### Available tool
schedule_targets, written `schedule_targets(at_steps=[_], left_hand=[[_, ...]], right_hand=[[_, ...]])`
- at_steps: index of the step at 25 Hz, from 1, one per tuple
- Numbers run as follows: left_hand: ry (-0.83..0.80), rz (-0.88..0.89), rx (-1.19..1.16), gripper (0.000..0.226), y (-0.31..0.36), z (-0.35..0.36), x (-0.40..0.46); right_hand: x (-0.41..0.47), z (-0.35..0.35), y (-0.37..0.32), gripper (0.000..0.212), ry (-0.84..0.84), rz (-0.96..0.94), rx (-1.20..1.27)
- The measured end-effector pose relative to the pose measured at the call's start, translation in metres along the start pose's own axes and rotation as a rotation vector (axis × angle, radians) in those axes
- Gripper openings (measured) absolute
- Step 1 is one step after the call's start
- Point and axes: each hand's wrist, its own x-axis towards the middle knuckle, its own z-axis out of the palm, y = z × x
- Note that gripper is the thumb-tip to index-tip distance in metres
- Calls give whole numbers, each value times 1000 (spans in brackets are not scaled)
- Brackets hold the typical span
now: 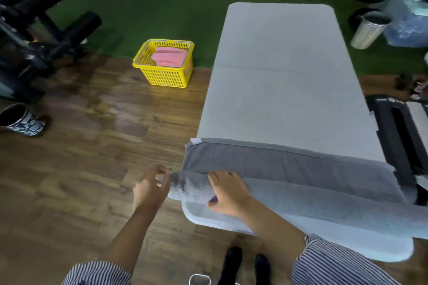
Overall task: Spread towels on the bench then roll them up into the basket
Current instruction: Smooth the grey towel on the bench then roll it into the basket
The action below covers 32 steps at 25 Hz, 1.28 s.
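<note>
A grey towel point(289, 166) lies across the near end of the pale grey bench point(275, 71), its near edge turned into a roll point(312, 199). My right hand point(228, 190) lies on the left part of that roll, fingers over the top and thumb at its near side. Just off the roll's left end, over the floor, my left hand point(151, 188) hovers with loosely curled fingers; whether it touches the towel is unclear. A yellow basket point(165, 74) stands on the floor to the bench's left, with pink rolled towels point(169, 56) inside.
Black gym equipment point(34, 37) fills the far left, with a patterned pot point(19, 120) near it. A steel bin point(368, 30) and plastic bags stand at the far right. A black frame point(398, 136) runs beside the bench's right edge. My feet point(245, 266) are near the bench's front.
</note>
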Motion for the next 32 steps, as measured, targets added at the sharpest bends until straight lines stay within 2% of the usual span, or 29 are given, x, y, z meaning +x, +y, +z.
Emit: schedule_targets(at_steps=[2, 3, 6, 7, 9, 11, 14, 17, 19, 21, 23, 26, 29, 32], left_hand=[[-77, -258, -38, 11, -15, 1, 31], [-166, -390, -93, 16, -22, 9, 47], [-638, -825, -310, 35, -23, 31, 70], [-764, -914, -324, 41, -22, 36, 71], [-881, -956, -294, 42, -23, 41, 74], [-914, -957, -259, 41, -25, 42, 77], [-887, -922, -299, 45, -26, 44, 82], [-754, -739, -292, 41, -26, 48, 82], [-620, -708, -323, 27, -31, 48, 79], [-541, -788, -410, 7, -42, 47, 77], [-488, -753, -387, 20, -47, 48, 70], [-403, -532, -355, 21, -44, 48, 62], [-298, -472, -569, 14, -54, 39, 50], [-301, -355, -517, 40, -53, 30, 22]], right_hand=[[22, 2, -23, 53, -6, -44, 18], [29, 3, -29, 54, -6, -47, 24], [38, 2, -32, 51, -37, -30, 36], [38, 3, -31, 50, -57, -32, 37], [36, 1, -29, 51, -81, -53, 43], [35, 0, -27, 54, -71, -73, 58], [35, 0, -26, 58, -32, -76, 80], [35, 4, -24, 53, 19, -74, 56], [30, 5, -19, 48, 21, -75, 39], [24, 8, -10, 46, 38, -48, 24], [21, 8, -4, 46, 44, -12, 76], [26, 8, 1, 49, -13, -20, 104], [28, 10, 2, 53, -34, -22, 115], [27, 15, 2, 52, -42, -25, 138]])
